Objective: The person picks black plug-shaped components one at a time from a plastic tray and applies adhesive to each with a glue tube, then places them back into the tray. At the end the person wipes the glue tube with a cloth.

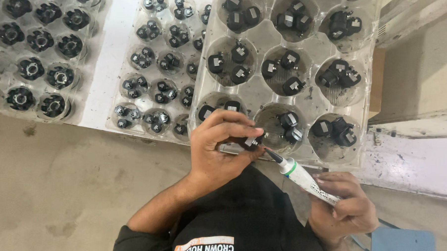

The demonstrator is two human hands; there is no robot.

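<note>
Seen from above, the left hand [215, 150] pinches one small black part [251, 142] at the near edge of a clear plastic tray [257, 89]. The right hand [347, 206] is closed on a white tube [303, 179], its dark nozzle just beside the part. Steady, light squeezing suits this best. Three trays lie on the white surface [112, 47]; the nearest has nine pockets, seemingly three parts apiece.
</note>
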